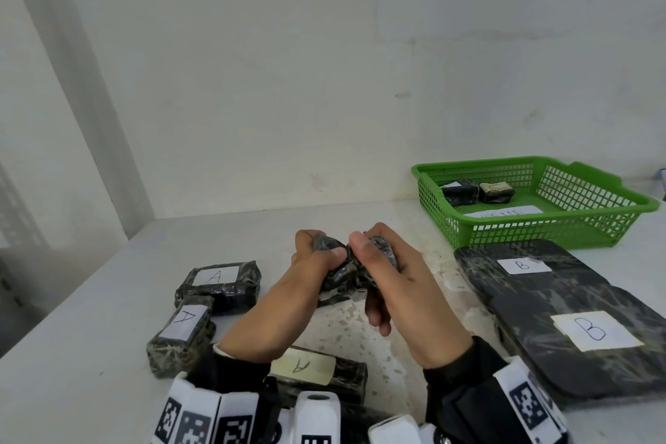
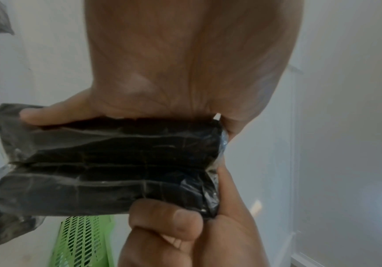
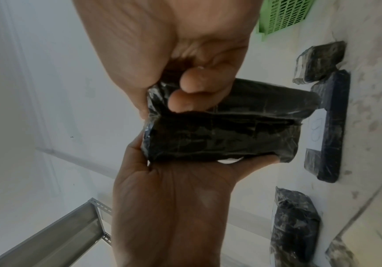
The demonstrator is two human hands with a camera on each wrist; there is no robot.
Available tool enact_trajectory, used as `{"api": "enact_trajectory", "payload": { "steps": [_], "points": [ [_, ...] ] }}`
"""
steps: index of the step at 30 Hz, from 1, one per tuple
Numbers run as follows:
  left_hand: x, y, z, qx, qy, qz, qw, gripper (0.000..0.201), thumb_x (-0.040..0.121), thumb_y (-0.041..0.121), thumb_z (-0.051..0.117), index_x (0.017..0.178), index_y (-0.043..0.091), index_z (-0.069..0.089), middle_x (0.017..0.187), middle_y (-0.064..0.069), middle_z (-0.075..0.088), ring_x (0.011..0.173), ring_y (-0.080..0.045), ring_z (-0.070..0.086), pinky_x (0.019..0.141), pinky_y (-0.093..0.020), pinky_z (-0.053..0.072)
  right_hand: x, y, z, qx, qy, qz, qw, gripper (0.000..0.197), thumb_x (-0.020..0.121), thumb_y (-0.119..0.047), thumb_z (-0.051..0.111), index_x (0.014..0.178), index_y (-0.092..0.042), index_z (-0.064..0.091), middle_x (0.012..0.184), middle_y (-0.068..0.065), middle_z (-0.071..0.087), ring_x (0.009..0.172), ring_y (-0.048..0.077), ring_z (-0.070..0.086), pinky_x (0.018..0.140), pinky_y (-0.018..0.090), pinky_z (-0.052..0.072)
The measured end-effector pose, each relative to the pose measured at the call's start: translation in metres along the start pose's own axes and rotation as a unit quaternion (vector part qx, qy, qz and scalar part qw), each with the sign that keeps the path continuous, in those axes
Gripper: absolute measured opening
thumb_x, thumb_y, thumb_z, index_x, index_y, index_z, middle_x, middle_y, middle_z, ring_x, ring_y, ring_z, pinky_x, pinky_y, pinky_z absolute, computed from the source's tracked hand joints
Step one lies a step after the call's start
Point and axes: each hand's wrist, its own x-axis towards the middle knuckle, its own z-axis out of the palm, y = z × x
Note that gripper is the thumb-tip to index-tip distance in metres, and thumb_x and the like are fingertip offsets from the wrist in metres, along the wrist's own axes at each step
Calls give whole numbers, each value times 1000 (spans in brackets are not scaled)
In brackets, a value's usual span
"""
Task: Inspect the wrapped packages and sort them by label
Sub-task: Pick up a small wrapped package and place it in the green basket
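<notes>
package (image 1: 342,268), dark wrap, held up over the table (image 1: 90,317) between both hands: left hand (image 1: 288,285) with thumb pressed along one face and fingers curled behind, right hand (image 1: 389,285) pinching the opposite end with thumb and curled fingers. both grips are tight on the same item; its label is not readable from any view, though a white sliver shows at one edge in the wrist views. judged step: turning it over to find the letter. sorted so far, as it appears: to the left of the grip, three packages marked a, namely a far one (image 1: 220,285), a nearer one (image 1: 182,333) touching it, and one (image 1: 317,371) below the left wrist. to the right of the grip, a large flat slab (image 1: 584,346) with two b labels; whether it is one piece or two overlapping i cannot tell. beyond the grip to the right, a green basket (image 1: 594,227) holding two small dark packages (image 1: 459,191) (image 1: 495,191) and a white slip, text unreadable. left to do, by judgement: read and place the held item; no other unsorted item is visible. surface: pale speckled stone or laminate, some marks. room: plain white walls meeting in a corner to the left beyond the grip, metal shelf bracket seen in the right wrist view.
</notes>
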Motion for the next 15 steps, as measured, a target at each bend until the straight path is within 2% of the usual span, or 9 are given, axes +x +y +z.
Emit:
{"api": "enact_trajectory", "payload": {
  "steps": [2, 3, 5, 6, 8, 10, 11, 13, 15],
  "points": [
    [-1, 2, 4, -42, -1, 12, 999, 32, 75, 61, 53, 86, 34, 43, 116, -25, 49, 122, -30, 52, 109, -55, 37, -1, -1, 0, 10, 0, -2, 1000, 44, 85, -54, 54, 87, -10, 50, 68, 2, 59, 36, 19, 49, 34, 21, 33],
    [1, 1, 5, -74, 4, 18, 997, 38, 75, 57, 56, 92, 27, 40, 108, -24, 51, 117, -28, 56, 107, -53, 41, -1, -3, 0, 19, -7, 2, 1000, 44, 87, -56, 54, 87, -12, 50, 71, 3, 62, 38, 21, 52, 34, 21, 35],
    [2, 3, 6, -133, 5, 32, 991, 43, 76, 48, 57, 90, 16, 32, 86, -4, 56, 95, -15, 62, 90, -37, 50, -2, -5, -1, 26, -24, 12, 999, 46, 88, -61, 55, 87, -15, 50, 75, -1, 68, 42, 24, 59, 35, 22, 38],
    [2, 3, 6, -136, 2, 36, 990, 40, 78, 46, 55, 88, 15, 31, 78, 5, 57, 88, -10, 62, 84, -33, 49, -2, -5, -1, 20, -26, 12, 999, 46, 87, -59, 57, 88, -14, 50, 76, -1, 69, 42, 24, 60, 35, 22, 39],
    [2, -1, 4, -104, -1, 36, 994, 39, 80, 51, 52, 87, 17, 34, 75, 11, 59, 92, -11, 62, 93, -42, 48, -1, -5, 0, 9, -18, 6, 1000, 47, 83, -52, 61, 92, -7, 50, 74, 0, 70, 38, 21, 57, 34, 21, 37],
    [1, -3, 0, -78, 10, 26, 997, 39, 77, 60, 52, 87, 24, 41, 87, 1, 60, 107, -21, 59, 106, -57, 39, -1, -4, 0, 7, -10, 1, 1000, 48, 80, -49, 61, 93, -3, 51, 71, -1, 68, 36, 19, 53, 34, 21, 37],
    [1, -3, 0, -70, 16, 20, 997, 37, 77, 63, 51, 85, 28, 44, 95, -8, 59, 116, -27, 56, 109, -60, 36, -2, -4, 0, 7, -8, 0, 1000, 49, 80, -49, 61, 93, -3, 51, 70, -1, 68, 35, 19, 52, 34, 21, 37],
    [1, -3, 0, -53, 13, 12, 998, 37, 76, 67, 51, 81, 30, 46, 110, -23, 54, 125, -34, 50, 109, -62, 34, -2, -4, 0, 7, -5, 3, 1000, 50, 79, -50, 61, 93, -3, 51, 70, 1, 67, 36, 19, 52, 35, 22, 40],
    [2, -2, 2, -73, 8, 21, 997, 38, 75, 64, 54, 84, 28, 44, 109, -23, 53, 121, -31, 54, 107, -56, 39, -2, -5, 0, 15, -9, 9, 1000, 52, 81, -52, 60, 94, -3, 50, 73, 3, 69, 38, 21, 56, 37, 24, 44]
  ]
}}
